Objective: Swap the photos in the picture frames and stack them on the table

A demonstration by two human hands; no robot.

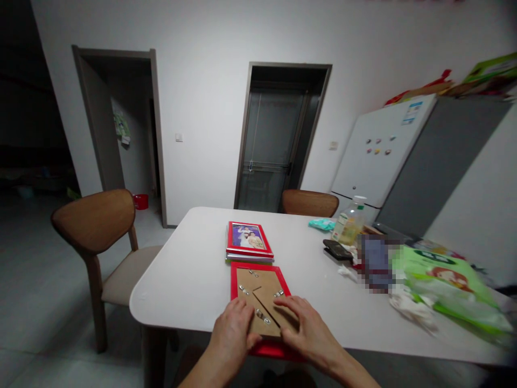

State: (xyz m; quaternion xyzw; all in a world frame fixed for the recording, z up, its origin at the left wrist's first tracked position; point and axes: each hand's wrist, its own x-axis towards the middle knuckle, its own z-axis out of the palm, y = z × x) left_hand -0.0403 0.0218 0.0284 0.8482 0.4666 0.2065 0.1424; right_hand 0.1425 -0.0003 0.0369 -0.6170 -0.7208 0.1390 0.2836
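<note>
A red picture frame [235, 284] lies face down at the table's near edge, its brown backing board [247, 280] upward. Several metal clips and a slanted dark slit show on the board. My left hand [232, 331] grips the frame's lower left side, fingers bent and thumb at the near edge. On the lower right, my right hand [309, 326] holds the frame, with its thumb on the board near the slit and its forefinger close to the right clip. Just beyond lies a stack of frames, topped by a red photo frame [248, 238] with its picture facing up.
The white table [186, 269] also carries a plastic bottle [348, 223], a black object [337, 250], crumpled tissues [414, 310] and a green package [448, 275] on the right. Wooden chairs [95, 221] stand at the left and far side. A fridge [379, 145] is behind.
</note>
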